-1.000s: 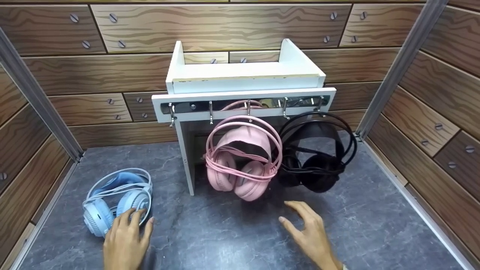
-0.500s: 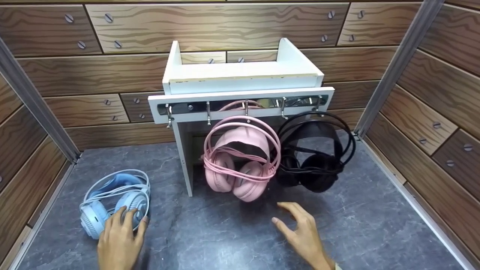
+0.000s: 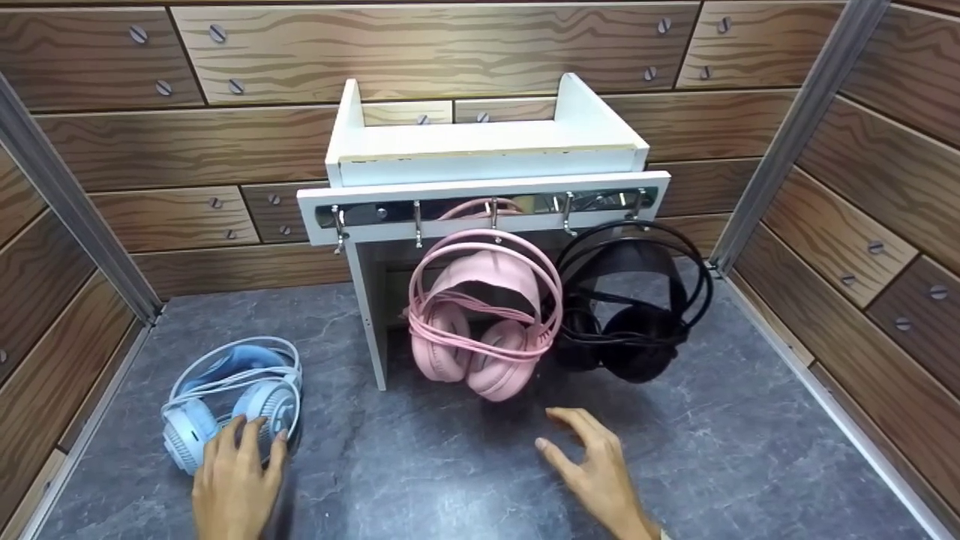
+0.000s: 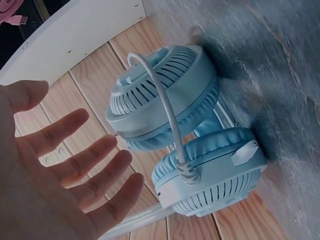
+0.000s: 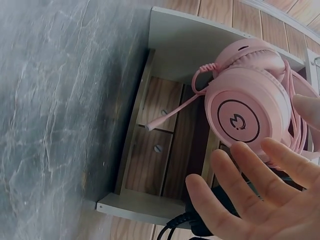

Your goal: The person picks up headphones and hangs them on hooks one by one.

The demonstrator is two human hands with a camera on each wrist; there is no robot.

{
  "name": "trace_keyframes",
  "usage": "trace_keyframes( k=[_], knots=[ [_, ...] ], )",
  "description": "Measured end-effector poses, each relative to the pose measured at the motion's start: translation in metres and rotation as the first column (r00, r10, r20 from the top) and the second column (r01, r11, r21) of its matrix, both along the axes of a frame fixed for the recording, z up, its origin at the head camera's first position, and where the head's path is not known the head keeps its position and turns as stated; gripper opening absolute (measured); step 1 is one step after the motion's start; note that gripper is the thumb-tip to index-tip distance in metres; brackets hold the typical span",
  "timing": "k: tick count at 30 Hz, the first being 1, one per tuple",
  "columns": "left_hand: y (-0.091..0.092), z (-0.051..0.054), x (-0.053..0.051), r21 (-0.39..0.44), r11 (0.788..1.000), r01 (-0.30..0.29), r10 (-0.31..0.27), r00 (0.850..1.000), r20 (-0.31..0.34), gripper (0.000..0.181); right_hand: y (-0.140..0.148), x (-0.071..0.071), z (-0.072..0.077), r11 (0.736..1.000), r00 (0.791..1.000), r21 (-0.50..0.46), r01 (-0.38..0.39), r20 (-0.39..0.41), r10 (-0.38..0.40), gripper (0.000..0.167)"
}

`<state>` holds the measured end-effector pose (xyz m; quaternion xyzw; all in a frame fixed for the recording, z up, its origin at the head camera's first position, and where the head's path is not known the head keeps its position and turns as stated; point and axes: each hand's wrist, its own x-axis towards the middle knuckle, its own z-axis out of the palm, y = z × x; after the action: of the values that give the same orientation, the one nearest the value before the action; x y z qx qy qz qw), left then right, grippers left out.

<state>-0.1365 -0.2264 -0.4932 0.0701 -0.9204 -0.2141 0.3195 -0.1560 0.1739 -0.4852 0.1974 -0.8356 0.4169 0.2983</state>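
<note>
Light blue headphones (image 3: 191, 431) lie on the floor at the left, their pale cable looped round them. My left hand (image 3: 234, 480) is just in front of them, fingers loosely spread; in the left wrist view a gap shows between the fingertips (image 4: 117, 142) and the blue ear cups (image 4: 210, 175). Pink headphones (image 3: 501, 364) hang from a hook in the middle of the white rack, and black headphones (image 3: 645, 345) hang to their right. In front of these two, my right hand (image 3: 596, 472) hovers with thumb and fingers apart, holding nothing.
The white rack (image 3: 480, 184) has a metal strip with several hooks, and its left side panel (image 3: 367, 322) reaches the grey marbled floor (image 3: 420, 465). Wood-patterned walls (image 3: 450, 52) enclose the back and sides. A pink microphone boom (image 5: 172, 112) sticks out from the pink headphones.
Both hands have shifted slightly left in the head view, the right one a little more. All three headphones stay in their places.
</note>
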Motion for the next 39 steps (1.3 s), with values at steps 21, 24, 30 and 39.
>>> trace_keyframes(
  k=[21,24,30,39],
  knots=[
    [-0.013,-0.009,-0.002,0.000,0.999,-0.036,0.036,0.999,-0.034,0.038,-0.007,-0.002,0.000,0.999,0.999,0.030,-0.032,-0.026,0.033,0.032],
    [-0.016,-0.008,-0.004,0.007,0.999,-0.036,0.036,0.999,-0.027,0.039,-0.009,-0.003,0.001,0.999,0.999,0.022,-0.033,-0.026,0.033,0.031],
    [-0.020,-0.005,-0.005,0.013,0.999,-0.050,0.050,0.999,-0.018,0.042,-0.011,-0.004,0.002,0.999,0.999,0.025,-0.040,-0.021,0.040,0.031],
    [-0.024,-0.008,-0.007,0.007,0.999,-0.043,0.043,0.997,-0.071,0.044,-0.011,-0.001,0.002,1.000,0.999,0.005,-0.023,-0.037,0.023,0.031]
  ],
)
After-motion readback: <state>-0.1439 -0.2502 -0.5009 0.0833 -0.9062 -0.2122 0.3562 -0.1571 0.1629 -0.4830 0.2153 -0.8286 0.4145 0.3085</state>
